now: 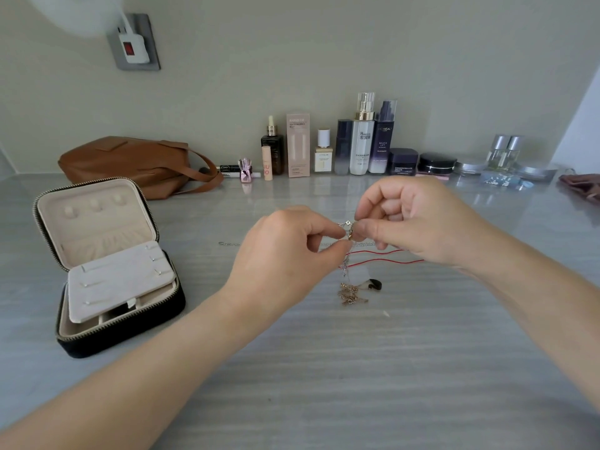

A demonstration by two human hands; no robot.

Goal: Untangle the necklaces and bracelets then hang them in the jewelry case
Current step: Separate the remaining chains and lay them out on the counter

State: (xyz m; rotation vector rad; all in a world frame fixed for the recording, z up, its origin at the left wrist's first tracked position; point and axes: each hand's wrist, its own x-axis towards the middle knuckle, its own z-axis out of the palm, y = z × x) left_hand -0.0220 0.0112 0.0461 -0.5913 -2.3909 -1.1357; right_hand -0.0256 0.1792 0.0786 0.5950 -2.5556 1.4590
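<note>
Head view: left hand (289,248) and right hand (418,219) both pinch the jewelry tangle (349,235) above the table (324,368), case (107,267) open at left; chains look light, limp, snag-prone, so grip near knots.

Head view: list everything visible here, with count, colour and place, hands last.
jewelry case: 1, black outside and cream inside, open, left on table
tangled chains: one bunch, silver and gold, pinched between both hands, hanging to table
red cord: 1, red, in the tangle
loose chain: 1, silver, flat on table left of hands
handbag: 1, brown, back left
cosmetic bottles and jars: a row, mixed colours, along wall
wall plug: 1, white, red switch
table: 1, grey
left hand: pinching tangle
right hand: pinching tangle
</note>
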